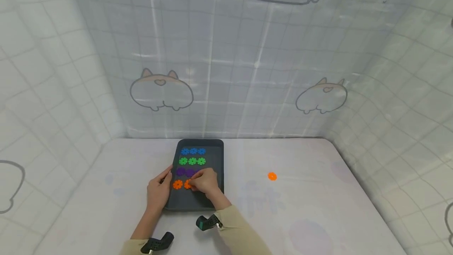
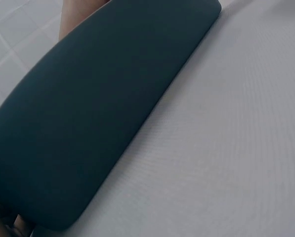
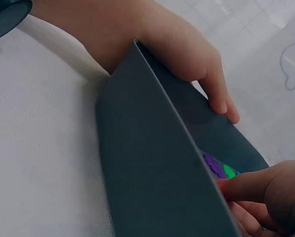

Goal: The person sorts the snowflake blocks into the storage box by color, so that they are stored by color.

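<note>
A dark rectangular tray lies on the table with rows of flower-shaped plastic discs inside. My left hand holds the tray's left side, its thumb at the rim, as the right wrist view also shows. Low in the tray, my right hand pinches an orange disc between thumb and fingertips. Left of that sits another orange disc. Above are purple discs, the rightmost partly hidden by my right hand, then three green discs and three blue discs. The tray's outer wall fills much of the left wrist view.
One loose orange disc lies on the white table, to the right of the tray. A pale tiled-pattern curtain with animal drawings stands behind the table and on both sides. Each wrist wears a black camera.
</note>
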Demonstrator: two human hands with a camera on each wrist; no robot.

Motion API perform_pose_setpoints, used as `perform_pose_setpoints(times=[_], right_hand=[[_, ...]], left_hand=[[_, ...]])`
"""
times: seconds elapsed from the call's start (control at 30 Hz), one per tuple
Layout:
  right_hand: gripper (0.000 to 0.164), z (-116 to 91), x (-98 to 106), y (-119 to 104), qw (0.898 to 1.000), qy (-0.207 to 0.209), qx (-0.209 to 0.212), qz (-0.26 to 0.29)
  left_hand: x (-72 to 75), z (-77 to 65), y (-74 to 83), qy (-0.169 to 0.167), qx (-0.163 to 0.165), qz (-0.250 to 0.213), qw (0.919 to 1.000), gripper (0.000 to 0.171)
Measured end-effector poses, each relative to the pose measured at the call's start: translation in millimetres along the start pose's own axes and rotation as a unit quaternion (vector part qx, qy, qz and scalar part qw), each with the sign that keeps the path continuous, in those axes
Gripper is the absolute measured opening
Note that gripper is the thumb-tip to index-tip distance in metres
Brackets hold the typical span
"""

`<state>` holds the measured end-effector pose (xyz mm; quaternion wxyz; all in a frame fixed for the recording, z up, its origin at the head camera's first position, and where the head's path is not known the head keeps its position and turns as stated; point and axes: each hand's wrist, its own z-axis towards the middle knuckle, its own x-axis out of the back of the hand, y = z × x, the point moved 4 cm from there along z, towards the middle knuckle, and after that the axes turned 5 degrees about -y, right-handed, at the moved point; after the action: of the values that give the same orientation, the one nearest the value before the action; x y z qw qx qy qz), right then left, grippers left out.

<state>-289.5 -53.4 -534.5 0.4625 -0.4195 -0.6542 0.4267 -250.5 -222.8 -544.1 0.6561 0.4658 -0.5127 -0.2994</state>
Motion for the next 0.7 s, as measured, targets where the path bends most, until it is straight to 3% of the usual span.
perform_pose_setpoints(times=[0.7], right_hand=[[0.012, 0.3, -1.6, 2.7, 0.999, 0.01, 0.017, -0.04]], left_hand=[[-1.1, 0.1, 0.2, -0.005, -0.003, 0.0, 1.0, 0.037]])
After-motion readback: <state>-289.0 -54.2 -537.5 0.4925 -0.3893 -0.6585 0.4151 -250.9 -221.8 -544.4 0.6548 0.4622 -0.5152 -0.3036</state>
